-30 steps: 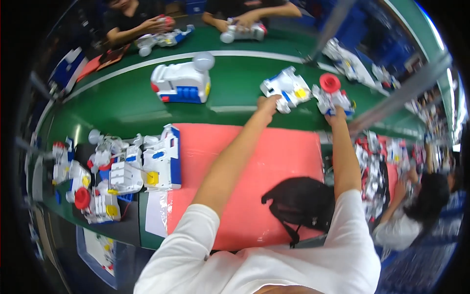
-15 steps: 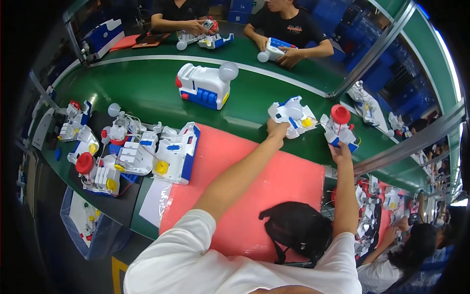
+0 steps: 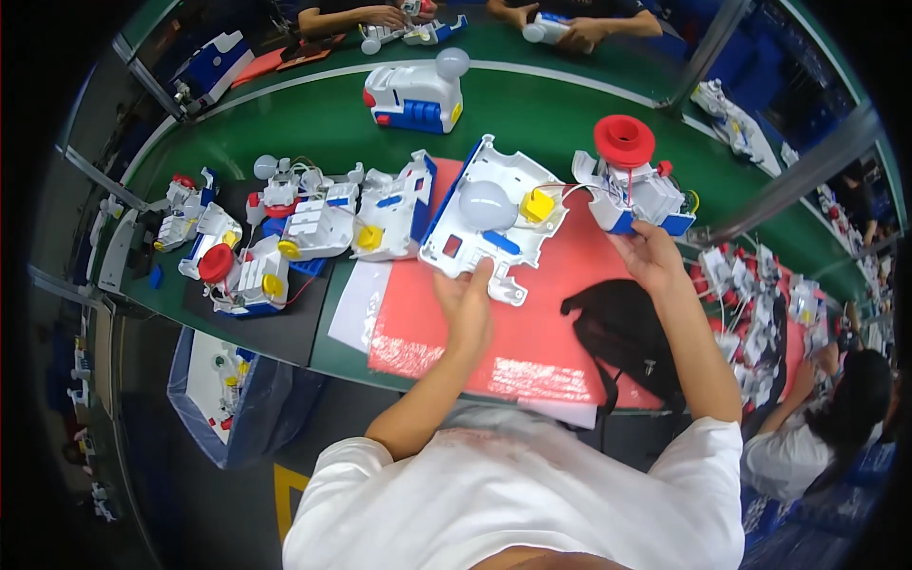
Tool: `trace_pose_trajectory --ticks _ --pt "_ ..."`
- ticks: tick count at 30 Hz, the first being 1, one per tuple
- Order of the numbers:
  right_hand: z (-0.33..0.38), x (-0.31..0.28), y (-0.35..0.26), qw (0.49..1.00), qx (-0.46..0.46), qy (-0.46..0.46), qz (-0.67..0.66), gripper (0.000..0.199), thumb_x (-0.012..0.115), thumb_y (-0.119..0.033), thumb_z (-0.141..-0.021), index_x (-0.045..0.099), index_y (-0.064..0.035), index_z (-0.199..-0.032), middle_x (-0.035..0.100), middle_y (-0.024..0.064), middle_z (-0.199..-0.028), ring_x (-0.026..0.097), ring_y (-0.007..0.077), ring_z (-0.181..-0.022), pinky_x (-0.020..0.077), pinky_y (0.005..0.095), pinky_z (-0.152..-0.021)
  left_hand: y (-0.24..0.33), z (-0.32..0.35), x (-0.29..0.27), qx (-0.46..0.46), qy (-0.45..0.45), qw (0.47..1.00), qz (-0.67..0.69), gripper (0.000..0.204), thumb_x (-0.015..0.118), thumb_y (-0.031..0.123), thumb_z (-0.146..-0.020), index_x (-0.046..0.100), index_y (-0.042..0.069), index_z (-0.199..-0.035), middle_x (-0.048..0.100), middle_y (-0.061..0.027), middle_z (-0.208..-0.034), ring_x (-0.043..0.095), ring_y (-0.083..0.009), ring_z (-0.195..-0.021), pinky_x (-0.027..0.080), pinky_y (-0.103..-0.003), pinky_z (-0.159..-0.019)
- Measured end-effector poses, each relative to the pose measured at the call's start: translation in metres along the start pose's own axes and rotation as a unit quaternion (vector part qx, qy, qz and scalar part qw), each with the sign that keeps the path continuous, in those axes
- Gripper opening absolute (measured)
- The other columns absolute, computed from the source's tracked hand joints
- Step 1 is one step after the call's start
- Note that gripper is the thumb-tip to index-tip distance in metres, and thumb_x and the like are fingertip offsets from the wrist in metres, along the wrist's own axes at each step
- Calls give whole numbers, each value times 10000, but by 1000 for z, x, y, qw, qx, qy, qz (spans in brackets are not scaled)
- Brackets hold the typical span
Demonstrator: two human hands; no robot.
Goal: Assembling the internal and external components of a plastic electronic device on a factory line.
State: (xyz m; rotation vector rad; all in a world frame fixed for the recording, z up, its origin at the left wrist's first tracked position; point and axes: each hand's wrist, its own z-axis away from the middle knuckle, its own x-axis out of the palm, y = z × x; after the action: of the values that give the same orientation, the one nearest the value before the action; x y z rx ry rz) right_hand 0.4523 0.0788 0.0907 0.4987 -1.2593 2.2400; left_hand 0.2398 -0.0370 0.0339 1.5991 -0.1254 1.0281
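Observation:
Above the pink mat, my left hand (image 3: 467,299) grips the lower edge of an opened white plastic toy shell half (image 3: 446,249). Inside that shell sit a pale grey ball (image 3: 487,206) and a yellow part (image 3: 537,206). To the right, my right hand (image 3: 648,255) pinches the blue bottom of the matching shell half (image 3: 655,201), which carries a red funnel-shaped piece (image 3: 623,141) on top. Thin wires (image 3: 577,186) run between the two halves. Both hands are closed, though the fingertips behind the parts are partly hidden.
Several opened toy halves (image 3: 318,228) crowd the dark mat at left. An assembled white and blue toy (image 3: 415,100) stands on the green belt. A black bag (image 3: 622,332) lies on the pink mat (image 3: 427,332). Co-workers sit opposite and at right; a metal post (image 3: 793,195) rises at right.
Both shell halves have come nearer to me from the belt, and the left one is now over the pink mat, its inside facing up. My view has shifted too.

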Motion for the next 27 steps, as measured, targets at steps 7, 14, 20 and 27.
trace_pose_trajectory --ticks 7,14,20,27 --pt "23 -61 80 997 54 33 -38 277 452 13 -883 442 78 -1152 514 197 -1130 546 332 -1046 510 417 -905 15 82 -60 -47 -2 998 -36 429 591 -68 -830 435 -16 -1227 543 -98 -1177 542 -143 -1031 437 -282 -877" --pt "49 -45 112 999 -21 37 -1 298 589 -28 -866 499 16 -1147 562 131 -1116 558 282 -1054 479 401 -924 15 97 -86 -50 7 998 -36 471 562 -81 -842 362 -11 -1263 513 -133 -1220 551 -182 -1063 461 -303 -889" --pt "24 -46 129 999 -40 -16 -10 324 581 -60 -886 474 35 -1176 555 136 -1170 543 292 -1090 425 419 -990 15 72 -96 -87 -31 995 -33 457 548 -100 -835 401 -8 -1257 539 -115 -1195 561 -185 -1052 467 -303 -870" --pt "87 -55 121 990 -4 -113 83 418 513 -68 -899 368 101 -1253 537 190 -1157 559 310 -1087 469 365 -948 43 62 -110 -127 -24 986 -101 327 543 -26 -871 478 -16 -1191 620 -118 -1074 631 -172 -912 521 -289 -748"
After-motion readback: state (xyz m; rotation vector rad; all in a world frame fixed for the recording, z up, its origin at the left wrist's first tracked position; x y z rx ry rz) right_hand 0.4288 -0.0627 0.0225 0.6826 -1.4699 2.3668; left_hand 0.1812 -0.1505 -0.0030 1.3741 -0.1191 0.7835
